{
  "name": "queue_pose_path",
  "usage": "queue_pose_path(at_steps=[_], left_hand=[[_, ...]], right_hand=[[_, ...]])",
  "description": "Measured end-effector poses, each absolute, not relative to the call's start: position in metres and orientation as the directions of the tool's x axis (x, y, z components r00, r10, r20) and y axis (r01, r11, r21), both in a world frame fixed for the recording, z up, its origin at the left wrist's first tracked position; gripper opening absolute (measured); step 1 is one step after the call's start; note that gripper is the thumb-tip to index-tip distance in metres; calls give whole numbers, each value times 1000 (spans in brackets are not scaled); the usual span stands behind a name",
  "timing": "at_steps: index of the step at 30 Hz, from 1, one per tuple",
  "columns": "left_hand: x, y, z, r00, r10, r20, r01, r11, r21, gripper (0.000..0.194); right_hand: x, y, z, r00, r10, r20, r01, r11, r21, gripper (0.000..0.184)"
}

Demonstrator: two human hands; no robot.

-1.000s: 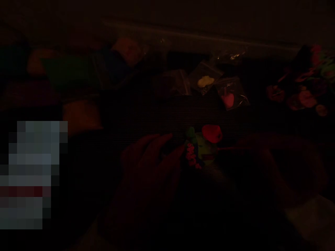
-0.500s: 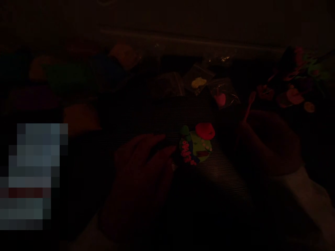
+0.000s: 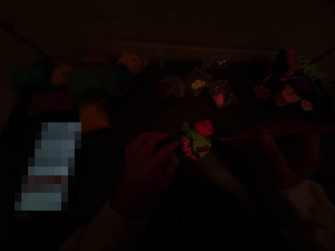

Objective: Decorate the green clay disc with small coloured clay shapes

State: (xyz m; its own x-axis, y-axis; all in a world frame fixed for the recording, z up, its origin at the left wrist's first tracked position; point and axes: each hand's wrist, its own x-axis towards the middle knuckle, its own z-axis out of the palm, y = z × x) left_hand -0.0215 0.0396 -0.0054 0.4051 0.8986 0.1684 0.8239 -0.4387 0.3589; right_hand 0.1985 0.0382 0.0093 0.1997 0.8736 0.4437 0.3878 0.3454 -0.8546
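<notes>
The scene is very dark. A small round green clay piece [image 3: 197,143] with a red lump on top and pink bits along its left edge lies on a dark ridged mat [image 3: 225,174]. My left hand [image 3: 148,164] rests on the mat just left of the piece, fingers stretched out and touching its edge. My right hand [image 3: 274,153] is to the right, closed on a thin pink stick tool [image 3: 230,138] whose tip points left toward the piece.
Small clear bags hold a yellow lump [image 3: 197,84] and a pink heart shape [image 3: 218,98] behind the piece. Coloured clay shapes [image 3: 290,87] lie at the far right. Dim clay packs [image 3: 86,82] lie at the left, beside a blurred-out patch.
My right hand has lowered and turned the stick from pointing up and away to lying level, its tip aimed at the clay piece. My left hand stayed beside the piece.
</notes>
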Motion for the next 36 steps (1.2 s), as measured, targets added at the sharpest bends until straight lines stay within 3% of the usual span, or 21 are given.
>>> queue_pose_path(at_steps=[2,4,7,13,22,28,36], left_hand=[[-21,40,-5,409,898,164,824,-441,357,30],[-21,40,-6,411,897,165,824,-443,354,29],[-21,41,-7,416,893,171,822,-450,348,29],[-21,40,-7,414,893,175,824,-449,345,29],[-21,38,-5,395,897,199,821,-442,360,28],[-22,38,-5,388,896,216,822,-442,358,28],[-23,38,-6,349,915,201,849,-400,346,27]], right_hand=[[199,32,14,36,902,429,526,348,-776,12],[198,29,19,-188,914,360,694,383,-610,10],[196,30,22,-452,830,329,722,556,-412,8],[193,35,7,-505,749,428,719,640,-272,22],[191,35,2,-530,737,420,741,643,-194,24],[191,36,-3,-544,737,401,693,664,-281,25],[191,35,-5,-536,718,445,670,682,-294,27]])
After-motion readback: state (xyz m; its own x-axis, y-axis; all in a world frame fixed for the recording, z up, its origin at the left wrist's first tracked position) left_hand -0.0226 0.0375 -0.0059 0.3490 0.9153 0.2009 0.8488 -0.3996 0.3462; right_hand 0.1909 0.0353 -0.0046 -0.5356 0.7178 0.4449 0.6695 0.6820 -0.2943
